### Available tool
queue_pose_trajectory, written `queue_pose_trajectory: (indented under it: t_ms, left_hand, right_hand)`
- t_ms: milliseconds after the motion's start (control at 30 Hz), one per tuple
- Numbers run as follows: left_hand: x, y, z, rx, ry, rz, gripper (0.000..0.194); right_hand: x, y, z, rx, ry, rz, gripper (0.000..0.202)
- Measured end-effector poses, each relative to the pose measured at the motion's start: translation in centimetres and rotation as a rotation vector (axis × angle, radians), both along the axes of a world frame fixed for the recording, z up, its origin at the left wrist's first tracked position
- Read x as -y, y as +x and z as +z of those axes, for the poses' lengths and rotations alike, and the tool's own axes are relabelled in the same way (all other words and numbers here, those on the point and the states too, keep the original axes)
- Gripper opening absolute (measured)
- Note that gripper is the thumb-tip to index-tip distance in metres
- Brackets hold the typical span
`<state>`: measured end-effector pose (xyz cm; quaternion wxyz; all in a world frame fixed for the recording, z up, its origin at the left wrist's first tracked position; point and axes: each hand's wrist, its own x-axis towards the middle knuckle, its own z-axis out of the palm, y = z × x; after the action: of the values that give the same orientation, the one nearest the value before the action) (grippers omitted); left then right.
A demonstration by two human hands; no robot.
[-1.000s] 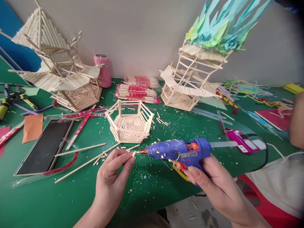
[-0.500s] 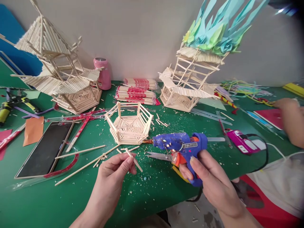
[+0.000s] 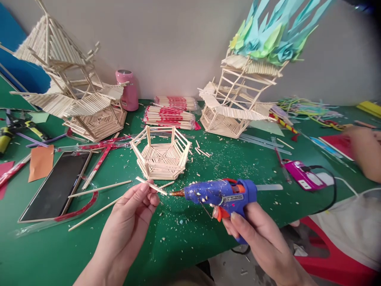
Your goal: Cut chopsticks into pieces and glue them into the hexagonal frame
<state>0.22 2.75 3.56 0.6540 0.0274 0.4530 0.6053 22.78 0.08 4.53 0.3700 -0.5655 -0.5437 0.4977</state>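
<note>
Between thumb and fingers, my left hand (image 3: 135, 206) pinches a short wooden stick (image 3: 156, 188), tilted down to the right. My right hand (image 3: 253, 226) is wrapped round the handle of a blue glue gun (image 3: 212, 193), with fingers by its orange trigger. The gun's nozzle points left and is at the right end of the stick; whether they touch is hard to tell. Just behind stands a small six-sided stick frame (image 3: 162, 172) with a patterned floor and low railings. Long loose sticks (image 3: 99, 189) lie left of my left hand.
Two stick pavilions (image 3: 95, 121) (image 3: 226, 121) stand at the back, around packs of sticks (image 3: 169, 119) and a pink bottle (image 3: 130, 91). A phone (image 3: 56, 186) lies left, a magenta device (image 3: 305, 176) right. Another person's blurred arm (image 3: 364, 153) is at far right.
The glue gun has moved left and slightly down, bringing its nozzle to the stick's end. My left hand has shifted left and turned the stick flatter. The scissors under the gun no longer show.
</note>
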Motion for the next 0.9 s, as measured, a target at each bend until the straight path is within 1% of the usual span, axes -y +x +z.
queue_pose_trajectory:
  t_ms: [200,300,600,900]
  left_hand:
    - [-0.11,0.06,-0.01,0.065,-0.005,0.029,0.005]
    - [-0.04,0.09,0.0,0.084,-0.012,0.036,0.003]
    - [-0.11,0.17,-0.32,0.084,0.009,0.017,0.004]
    - [0.01,0.09,-0.4,0.076,0.024,0.002,0.006]
  right_hand:
    - [-0.01,-0.41,0.11,0.011,0.005,-0.018,0.03]
    - [-0.02,-0.51,0.2,0.044,0.015,-0.015,0.03]
    - [0.01,-0.42,0.18,0.088,0.01,-0.01,0.031]
    - [-0.08,-0.41,0.21,0.059,0.0,-0.033,0.031]
